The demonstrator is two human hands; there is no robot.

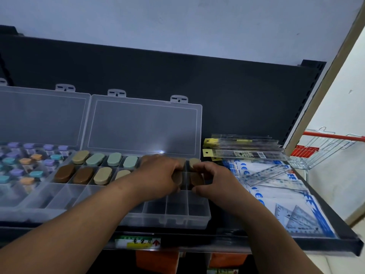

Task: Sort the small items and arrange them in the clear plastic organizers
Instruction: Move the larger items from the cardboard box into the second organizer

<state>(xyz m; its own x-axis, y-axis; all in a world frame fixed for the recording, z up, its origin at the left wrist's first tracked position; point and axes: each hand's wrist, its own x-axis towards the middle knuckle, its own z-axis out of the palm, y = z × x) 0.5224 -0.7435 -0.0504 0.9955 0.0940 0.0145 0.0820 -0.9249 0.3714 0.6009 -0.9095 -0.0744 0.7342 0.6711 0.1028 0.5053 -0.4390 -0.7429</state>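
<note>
brown piece (196, 179) pinched in right hand (214, 181), tan piece (177, 178) gripped in left hand (160, 173); i'd seat each flat in the clear organizer (197, 219).

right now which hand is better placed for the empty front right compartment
Right: right hand, holding a brown case, is behind that compartment; left hand, holding a tan case, is farther left.

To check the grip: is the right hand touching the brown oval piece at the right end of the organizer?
Touching. The head view shows the right hand pinching the brown oval piece, a finger above it and the thumb below.
</note>
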